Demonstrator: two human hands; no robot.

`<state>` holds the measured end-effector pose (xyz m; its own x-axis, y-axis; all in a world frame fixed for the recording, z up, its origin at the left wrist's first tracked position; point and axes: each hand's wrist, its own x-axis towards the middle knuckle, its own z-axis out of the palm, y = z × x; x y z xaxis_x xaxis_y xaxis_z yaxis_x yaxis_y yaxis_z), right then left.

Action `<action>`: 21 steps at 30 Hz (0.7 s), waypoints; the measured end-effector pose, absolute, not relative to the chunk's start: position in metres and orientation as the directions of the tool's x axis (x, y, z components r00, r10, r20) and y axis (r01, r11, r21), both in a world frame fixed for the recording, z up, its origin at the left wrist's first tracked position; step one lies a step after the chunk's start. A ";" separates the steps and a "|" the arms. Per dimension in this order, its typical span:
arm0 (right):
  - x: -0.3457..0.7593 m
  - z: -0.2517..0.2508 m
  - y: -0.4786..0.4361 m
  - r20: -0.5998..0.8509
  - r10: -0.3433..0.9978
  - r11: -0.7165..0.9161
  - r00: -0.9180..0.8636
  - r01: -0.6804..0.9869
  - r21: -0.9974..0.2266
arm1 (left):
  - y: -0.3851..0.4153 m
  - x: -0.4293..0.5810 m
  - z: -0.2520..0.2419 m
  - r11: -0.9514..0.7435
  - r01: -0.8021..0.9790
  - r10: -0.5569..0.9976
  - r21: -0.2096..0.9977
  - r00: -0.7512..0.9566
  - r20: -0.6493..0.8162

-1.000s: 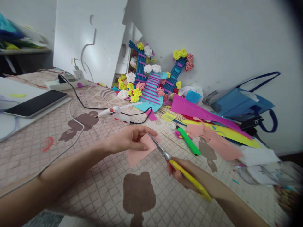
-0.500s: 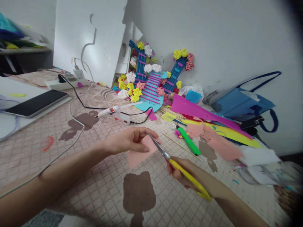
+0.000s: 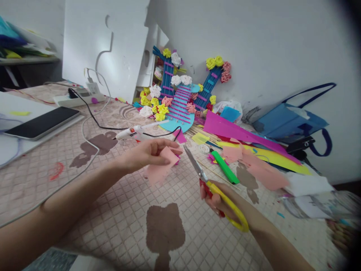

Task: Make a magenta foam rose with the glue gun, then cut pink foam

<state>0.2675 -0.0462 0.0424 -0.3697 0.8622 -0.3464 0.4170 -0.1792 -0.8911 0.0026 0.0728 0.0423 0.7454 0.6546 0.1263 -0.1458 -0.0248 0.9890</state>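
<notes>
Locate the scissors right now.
In the head view, just right of centre: the scissors are in the right hand, blades pointing up-left beside the pink paper in the left hand.

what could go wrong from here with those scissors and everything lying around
The scissors in the right hand point toward the left hand's fingertips, so a careless snip might nick a finger.

The glue gun lies just beyond the left hand; if hot, which the picture doesn't show, brushing it might burn.

The white cable seems to lie over the left forearm and could snag if that arm moves.
</notes>
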 end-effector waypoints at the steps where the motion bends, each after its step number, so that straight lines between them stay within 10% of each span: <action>1: 0.269 0.040 -0.044 -0.306 0.879 -0.141 -0.367 0.412 -0.900 | 0.075 0.001 0.042 -0.052 -0.125 0.671 0.991 0.730 0.128; 12: 0.276 0.019 -0.039 -0.247 0.919 -0.138 -0.308 0.336 -0.932 | 0.066 0.003 0.028 -0.363 0.266 0.532 0.893 0.846 -0.035; 21: 0.254 0.027 -0.034 -0.234 0.955 -0.172 -0.184 0.299 -0.939 | 0.067 0.003 0.041 -0.262 0.202 0.564 0.944 0.826 -0.020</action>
<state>0.2538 -0.0336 0.0268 -0.1841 0.9547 -0.2336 0.2993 -0.1720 -0.9385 0.0026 0.0667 0.0407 0.8255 0.5640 -0.0201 0.2023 -0.2624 0.9435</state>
